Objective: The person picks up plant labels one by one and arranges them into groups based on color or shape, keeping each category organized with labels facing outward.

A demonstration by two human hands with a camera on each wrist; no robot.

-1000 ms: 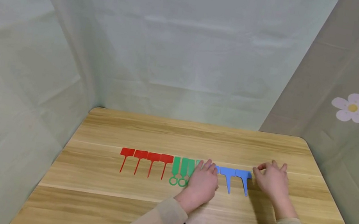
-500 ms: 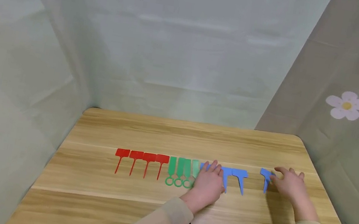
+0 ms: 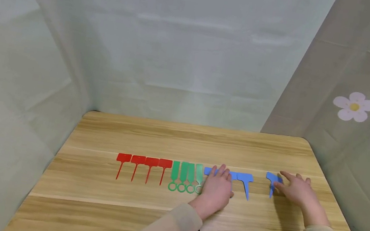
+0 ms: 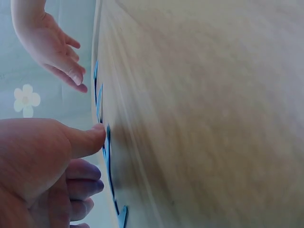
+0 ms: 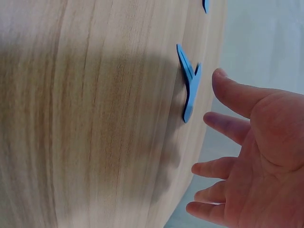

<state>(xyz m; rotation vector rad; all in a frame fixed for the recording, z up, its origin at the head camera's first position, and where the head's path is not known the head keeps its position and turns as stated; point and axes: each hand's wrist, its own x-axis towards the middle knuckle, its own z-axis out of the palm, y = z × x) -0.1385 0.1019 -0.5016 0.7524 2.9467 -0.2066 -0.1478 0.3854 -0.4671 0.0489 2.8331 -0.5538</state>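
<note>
a: where's the loose blue tag [image 3: 271,180] from my right hand [image 3: 295,190]?
b: just off my fingertips toward the left hand, stem pointing back at me.
a: hands?
b: right spread, holding nothing; left hand [image 3: 217,189] flat on the tabletop [image 3: 139,214], covering the row's blue tags [image 3: 245,180].

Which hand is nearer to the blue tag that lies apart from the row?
Right. The right hand is beside the separate blue tag; the left hand rests on the row, farther away.
</note>
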